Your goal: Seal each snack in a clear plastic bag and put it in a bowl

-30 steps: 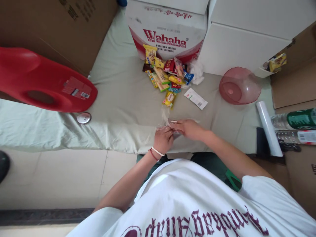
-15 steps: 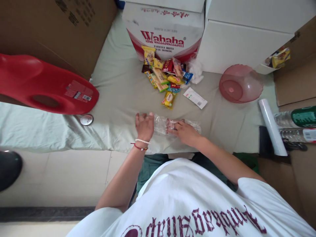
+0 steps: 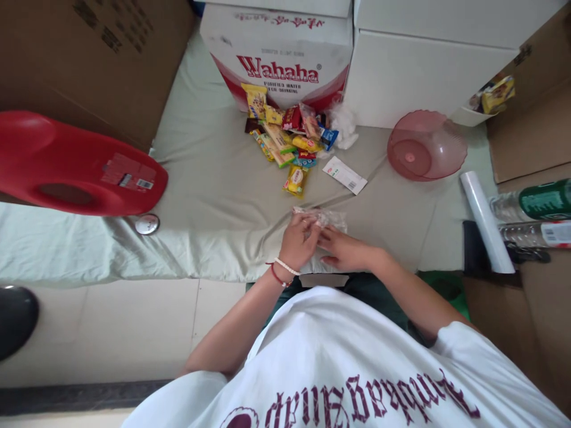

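A crinkled clear plastic wrapper [image 3: 338, 220] lies on the cloth near the front edge, partly covered by both hands. My left hand [image 3: 301, 241], with a white and a red bracelet at the wrist, grips its left part with bent fingers. My right hand [image 3: 347, 249] holds the wrapper down from the right, its fingertips touching the left fingers and its thumb lower. What lies inside the wrapper is hidden under the fingers. Beyond the hands are a yellow snack packet [image 3: 295, 180] and a white packet [image 3: 345, 175] lying flat.
Several colourful snacks [image 3: 279, 142] are heaped against a Wahaba-style carton printed "Wahaha" [image 3: 276, 47]. A pink translucent bowl [image 3: 426, 148] sits right, near a white roll [image 3: 487, 223] and bottles [image 3: 544, 201]. Left are a red jug [image 3: 80, 166] and a round badge [image 3: 147, 224].
My left hand has moved right, bringing the wrapper's left end over toward my right hand. The wrapper now looks shorter, and the pinkish item seen in it is covered. The view has shifted slightly.
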`<state>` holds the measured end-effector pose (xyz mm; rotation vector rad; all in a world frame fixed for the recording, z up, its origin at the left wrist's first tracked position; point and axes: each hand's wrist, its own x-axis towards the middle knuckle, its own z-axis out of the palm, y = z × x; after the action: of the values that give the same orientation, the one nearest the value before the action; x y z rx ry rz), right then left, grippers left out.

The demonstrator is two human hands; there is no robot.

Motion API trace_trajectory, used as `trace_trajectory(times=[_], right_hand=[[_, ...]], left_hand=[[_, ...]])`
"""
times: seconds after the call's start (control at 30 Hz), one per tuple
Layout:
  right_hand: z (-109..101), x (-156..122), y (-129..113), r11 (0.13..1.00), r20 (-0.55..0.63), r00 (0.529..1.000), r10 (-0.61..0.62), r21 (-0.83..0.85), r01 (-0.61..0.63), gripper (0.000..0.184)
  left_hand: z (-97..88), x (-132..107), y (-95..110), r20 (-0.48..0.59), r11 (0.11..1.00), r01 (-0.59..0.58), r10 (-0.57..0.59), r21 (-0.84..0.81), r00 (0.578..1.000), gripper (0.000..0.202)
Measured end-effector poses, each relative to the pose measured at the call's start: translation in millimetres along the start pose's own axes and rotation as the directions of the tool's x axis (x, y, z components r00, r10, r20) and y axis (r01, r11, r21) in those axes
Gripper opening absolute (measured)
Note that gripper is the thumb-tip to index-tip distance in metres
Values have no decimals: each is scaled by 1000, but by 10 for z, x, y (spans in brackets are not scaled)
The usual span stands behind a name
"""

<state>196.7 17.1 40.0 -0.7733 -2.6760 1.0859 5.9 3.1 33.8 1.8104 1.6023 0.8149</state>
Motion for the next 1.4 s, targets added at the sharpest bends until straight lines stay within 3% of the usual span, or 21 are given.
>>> trace_trajectory(times=[0.07, 0.1, 0.2, 0.23, 0.27, 0.33, 0.4, 0.5, 0.57, 0.63, 0.77, 0.87, 0.97, 1.1, 1.23, 1.4], right_hand=[[-31, -73, 73, 994, -135, 988, 77, 86, -66, 29], [-32, -94, 102, 981, -251, 949, 191, 85, -175, 29], [29, -116, 137, 828, -550, 683, 480, 28, -560, 37], [60, -115, 130, 784, -579, 638, 508, 4, -621, 37], [88, -111, 113, 766, -582, 628, 517, -14, -643, 33], [110, -76, 54, 785, -585, 636, 503, 2, -619, 18], [72, 34, -33, 832, -581, 655, 482, 69, -551, 17], [-50, 388, -196, 876, -481, 747, 459, 105, -471, 22], [-100, 701, -312, 868, -376, 799, 469, 27, -496, 22], [-78, 987, -425, 834, -294, 816, 498, -96, -544, 22], [156, 1269, -600, 795, -255, 840, 479, -278, -538, 26], [337, 1262, -642, 799, -310, 848, 430, -307, -517, 30], [413, 1225, -625, 800, -334, 853, 400, -328, -503, 40], [381, 1209, -590, 788, -325, 841, 431, -318, -527, 32], [313, 1057, -538, 797, -308, 842, 444, -293, -528, 32], [164, 517, -318, 814, -390, 776, 495, -106, -572, 26]], left_hand=[[62, -49, -51, 5, 991, -86, 86, 101, 996, 29], [85, -80, -73, 17, 978, -128, 127, 162, 992, 31], [127, -181, -90, 72, 926, -193, 180, 323, 981, 41], [135, -211, -81, 82, 911, -190, 171, 366, 982, 44], [141, -236, -72, 88, 898, -179, 156, 401, 984, 45], [150, -269, -63, 99, 881, -163, 133, 445, 986, 46], [160, -279, -87, 111, 870, -171, 134, 462, 985, 47], [188, -294, -190, 113, 877, -202, 169, 437, 979, 49], [215, -347, -287, 111, 892, -240, 214, 383, 971, 51], [234, -465, -389, 91, 908, -269, 253, 321, 963, 53], [173, -856, -559, -40, 935, -261, 278, 239, 960, 54], [10, -1116, -632, -152, 951, -207, 245, 232, 957, 54], [-190, -1207, -679, -226, 953, -184, 239, 240, 944, 49], [-372, -1053, -745, -317, 946, -153, 244, 286, 916, 35], [-391, -780, -819, -371, 951, -85, 197, 297, 907, 26], [-272, -621, -898, -284, 938, -85, 187, 337, 940, 20]])
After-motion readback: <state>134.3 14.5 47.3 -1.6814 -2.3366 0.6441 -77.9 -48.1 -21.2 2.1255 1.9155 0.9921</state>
